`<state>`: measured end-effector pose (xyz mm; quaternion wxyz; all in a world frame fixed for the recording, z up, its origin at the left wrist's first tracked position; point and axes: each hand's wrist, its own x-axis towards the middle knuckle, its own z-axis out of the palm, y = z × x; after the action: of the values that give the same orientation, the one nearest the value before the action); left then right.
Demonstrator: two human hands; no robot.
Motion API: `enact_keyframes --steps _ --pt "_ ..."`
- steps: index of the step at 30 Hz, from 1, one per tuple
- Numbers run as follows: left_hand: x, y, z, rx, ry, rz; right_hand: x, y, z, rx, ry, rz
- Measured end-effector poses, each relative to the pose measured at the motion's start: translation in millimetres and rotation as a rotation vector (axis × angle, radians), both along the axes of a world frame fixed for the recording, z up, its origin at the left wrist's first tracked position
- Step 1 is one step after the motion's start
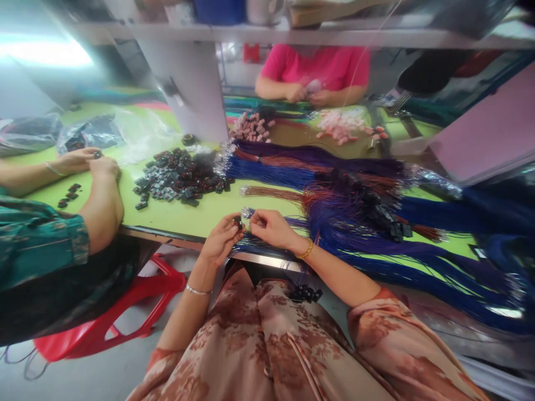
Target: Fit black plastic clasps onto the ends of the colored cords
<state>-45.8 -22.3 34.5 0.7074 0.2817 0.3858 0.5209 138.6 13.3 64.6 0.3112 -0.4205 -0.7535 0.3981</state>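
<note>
My left hand [222, 238] pinches a small black connector housing [238, 223] between thumb and fingers at the table's front edge. Just to its right, my right hand [271, 227] is closed in a pinch; whatever its fingertips hold is too small to make out. Silvery terminal ends of a wire bundle [247, 213] lie right by its fingertips. Blue and purple wires [334, 223] spread over the table on the right, with a cluster of black connectors [387, 214] among them. More black connectors [307, 293] hang by my lap.
A heap of black connector housings [179, 175] lies on the green tabletop [167, 214]. At left, a co-worker's hands [98, 161] hold a dark part; a red stool [154, 289] stands below. Another person in pink [315, 72] works opposite, behind pink pieces [340, 125]. A shelf [267, 36] crosses above.
</note>
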Motion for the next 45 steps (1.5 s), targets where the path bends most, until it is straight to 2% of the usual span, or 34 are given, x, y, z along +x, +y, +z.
enact_keyframes --steps 4,10,15,22,28,36,40,42,45 --pt "7 -1 1.7 -0.022 -0.043 -0.009 2 -2 2.6 0.068 -0.037 -0.014" --pt "11 -2 3.4 -0.026 -0.056 -0.019 3 -4 2.7 0.083 -0.072 0.007" --pt "10 -3 -0.6 -0.023 -0.025 -0.035 4 -6 4.9 0.109 -0.115 0.015" --pt "12 -4 1.4 -0.039 0.060 -0.025 4 -7 6.5 0.214 -0.227 0.041" --pt "28 -7 -0.5 -0.003 0.143 0.110 4 -4 -8.7 0.342 -0.278 0.073" --pt "36 -12 -4.7 0.005 0.183 0.199 0 -13 -14.3 0.334 -0.376 0.058" --pt "29 -13 -5.0 0.004 0.275 0.175 7 2 -7.6 0.271 -0.372 0.126" --pt "22 -12 -3.8 -0.006 0.309 0.170 14 18 -5.0 0.222 -0.404 0.090" --pt "15 -10 -1.9 -0.017 0.321 0.168 25 41 -7.7 0.176 -0.602 -0.011"
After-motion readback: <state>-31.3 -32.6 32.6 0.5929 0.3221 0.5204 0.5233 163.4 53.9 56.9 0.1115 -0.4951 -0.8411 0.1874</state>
